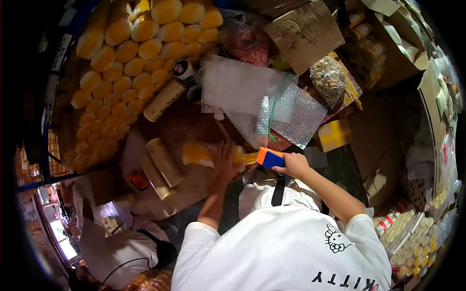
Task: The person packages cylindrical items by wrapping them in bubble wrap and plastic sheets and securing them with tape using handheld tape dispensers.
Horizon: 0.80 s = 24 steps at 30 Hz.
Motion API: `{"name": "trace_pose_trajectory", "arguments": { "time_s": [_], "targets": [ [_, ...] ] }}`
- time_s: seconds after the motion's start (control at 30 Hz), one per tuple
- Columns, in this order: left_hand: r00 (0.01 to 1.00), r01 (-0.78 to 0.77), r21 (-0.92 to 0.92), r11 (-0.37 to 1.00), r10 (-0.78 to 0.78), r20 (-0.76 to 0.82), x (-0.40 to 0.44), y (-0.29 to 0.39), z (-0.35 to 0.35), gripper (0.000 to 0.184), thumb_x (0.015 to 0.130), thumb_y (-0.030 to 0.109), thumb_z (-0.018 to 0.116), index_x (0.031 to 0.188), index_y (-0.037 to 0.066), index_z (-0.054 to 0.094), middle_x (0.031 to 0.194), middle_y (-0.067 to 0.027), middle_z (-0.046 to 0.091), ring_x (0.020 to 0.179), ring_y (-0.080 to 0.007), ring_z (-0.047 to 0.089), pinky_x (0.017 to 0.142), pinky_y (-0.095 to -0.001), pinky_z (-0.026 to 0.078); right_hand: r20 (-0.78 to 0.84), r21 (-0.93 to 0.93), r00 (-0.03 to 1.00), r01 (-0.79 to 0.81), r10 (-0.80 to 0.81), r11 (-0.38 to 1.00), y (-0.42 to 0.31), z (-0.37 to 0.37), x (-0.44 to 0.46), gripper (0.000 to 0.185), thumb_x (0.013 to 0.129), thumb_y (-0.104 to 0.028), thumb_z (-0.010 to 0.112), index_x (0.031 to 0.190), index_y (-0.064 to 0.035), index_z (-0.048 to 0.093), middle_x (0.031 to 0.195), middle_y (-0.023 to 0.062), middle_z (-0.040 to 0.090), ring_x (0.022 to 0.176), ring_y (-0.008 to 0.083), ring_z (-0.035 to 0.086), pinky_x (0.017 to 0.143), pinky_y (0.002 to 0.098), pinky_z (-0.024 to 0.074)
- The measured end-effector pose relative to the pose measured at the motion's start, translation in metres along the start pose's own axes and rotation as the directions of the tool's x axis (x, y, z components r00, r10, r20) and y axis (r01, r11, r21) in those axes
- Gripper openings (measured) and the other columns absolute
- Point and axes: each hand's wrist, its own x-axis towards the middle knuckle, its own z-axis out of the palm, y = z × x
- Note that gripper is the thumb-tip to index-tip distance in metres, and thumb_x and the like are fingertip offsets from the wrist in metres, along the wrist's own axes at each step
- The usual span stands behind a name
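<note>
The left hand (225, 162) lies across a yellow bundle (198, 154), its fingers over the top; the far side of its grip is hidden, so I cannot tell how tightly it holds. The bundle lies on its side along the near edge of the worktop (194, 191). The right hand (293, 166) is closed around an orange and blue tape dispenser (270, 158) just beyond that edge, and a strip of yellow tape (249, 158) runs between dispenser and bundle.

To the left of the bundle, two brown rolls (165, 162) lie side by side near the edge, with a small orange and black object (138, 181) beside them. Farther back on the worktop lie another brown roll (165, 100) and, to its right, sheets of bubble wrap (301, 114) with a green cord (273, 109) across them. Beyond the left side rises a stack of yellow-ended bundles (126, 68). A person in white (128, 254) is at the lower left.
</note>
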Motion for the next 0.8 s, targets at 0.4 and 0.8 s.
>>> {"name": "trace_pose_trajectory", "arguments": {
  "time_s": [0.4, 0.8],
  "targets": [
    [0.958, -0.192, -0.039, 0.981, 0.196, 0.209, 0.011, 0.001, -0.026, 0.095, 0.051, 0.034, 0.076, 0.132, 0.021, 0.029, 0.132, -0.0123, 0.030, 0.124, -0.0300, 0.026, 0.096, -0.0552, 0.020, 0.086, 0.072, 0.996, -0.020, 0.014, 0.997, 0.010, 0.013, 0.005, 0.059, 0.064, -0.061, 0.058, 0.077, -0.0030, 0.060, 0.069, 0.0141, 0.061, 0.065, 0.0289, 0.060, 0.061, 0.0379, 0.0482],
    [0.850, -0.363, -0.077, 0.929, 0.364, 0.380, 0.050, 0.005, -0.053, 0.102, 0.050, 0.029, 0.079, 0.132, 0.006, 0.023, 0.112, -0.0156, 0.048, 0.104, -0.0316, 0.046, 0.090, -0.0415, 0.035, 0.119, 0.202, 0.993, -0.016, -0.008, 0.979, 0.023, -0.050, -0.014, 0.066, 0.061, -0.063, 0.059, 0.077, 0.0013, 0.064, 0.073, 0.0185, 0.061, 0.069, 0.0303, 0.061, 0.064, 0.0371, 0.0486]
  ]
}}
